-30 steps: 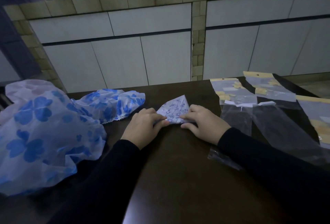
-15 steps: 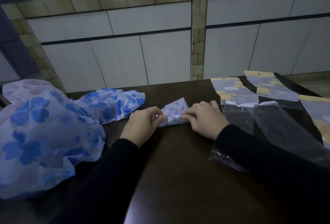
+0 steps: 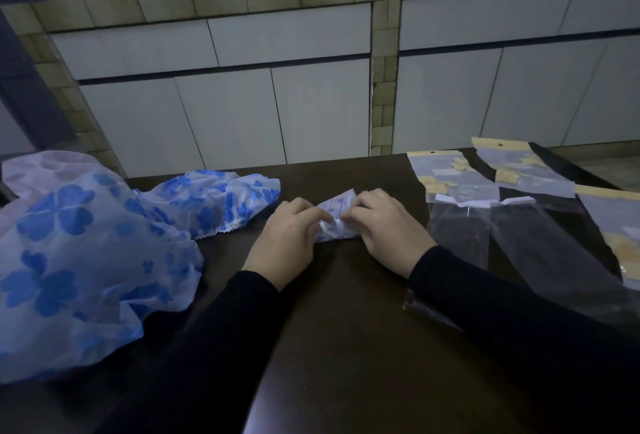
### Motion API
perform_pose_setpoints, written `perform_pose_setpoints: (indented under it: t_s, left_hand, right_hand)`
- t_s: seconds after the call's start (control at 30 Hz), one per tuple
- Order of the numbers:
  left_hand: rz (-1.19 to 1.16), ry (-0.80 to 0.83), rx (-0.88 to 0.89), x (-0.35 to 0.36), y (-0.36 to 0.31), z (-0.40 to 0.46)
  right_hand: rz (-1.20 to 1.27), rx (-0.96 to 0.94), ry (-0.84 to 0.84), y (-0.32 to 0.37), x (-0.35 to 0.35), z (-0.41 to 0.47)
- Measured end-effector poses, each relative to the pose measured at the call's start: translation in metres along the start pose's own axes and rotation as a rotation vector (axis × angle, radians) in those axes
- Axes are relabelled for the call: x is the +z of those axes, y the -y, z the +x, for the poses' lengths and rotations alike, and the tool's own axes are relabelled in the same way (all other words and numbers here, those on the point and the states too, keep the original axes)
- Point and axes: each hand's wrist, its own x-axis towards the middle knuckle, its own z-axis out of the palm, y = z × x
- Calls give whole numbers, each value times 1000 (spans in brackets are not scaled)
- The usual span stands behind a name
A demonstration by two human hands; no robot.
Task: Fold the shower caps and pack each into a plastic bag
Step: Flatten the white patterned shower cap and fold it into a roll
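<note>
No brand name or readable writing showed on anything; the plastic bags on the right of the dark table carried only yellowish header cards with a punched hole and pale yellow shapes too blurred to make out. The folded shower cap, white with a faint blue print, lay on the table near its far edge, squeezed into a small wad between the two hands. The left hand had its fingers curled over the wad's left end, pinching it; the right hand did the same at the right end, fingertips bent down into the folds, so only the middle and top corner of the cap showed between them. Two unfolded blue-flowered caps lay heaped well to the left, one just beside the left hand
</note>
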Motion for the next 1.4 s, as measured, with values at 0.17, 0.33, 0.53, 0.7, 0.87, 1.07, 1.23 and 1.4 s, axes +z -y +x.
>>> perform_pose_setpoints:
  t_s: [0.17,0.33,0.53,0.7,0.87,1.07,1.23,1.4]
  left_hand:
    - [-13,-13,-1,4,4,0]
    - [13,43,-42,8,10,2]
    - [26,149,-139,7,7,11]
    - [45,151,-122,6,6,10]
    - [9,112,-150,8,6,5]
    - [54,149,-114,5,4,9]
    - [35,95,-89,0,2,7]
    - [47,20,-84,-1,0,5]
  right_hand:
    - [1,7,71,1,-2,0]
    - [-1,72,156,3,-4,-1]
    - [64,179,276,-4,-2,5]
    - [87,183,239,-7,1,5]
    - [106,144,170,-6,0,-1]
    - [113,177,173,-5,-2,2]
    - [149,219,138,-7,3,0]
    - [152,260,90,-3,1,-3]
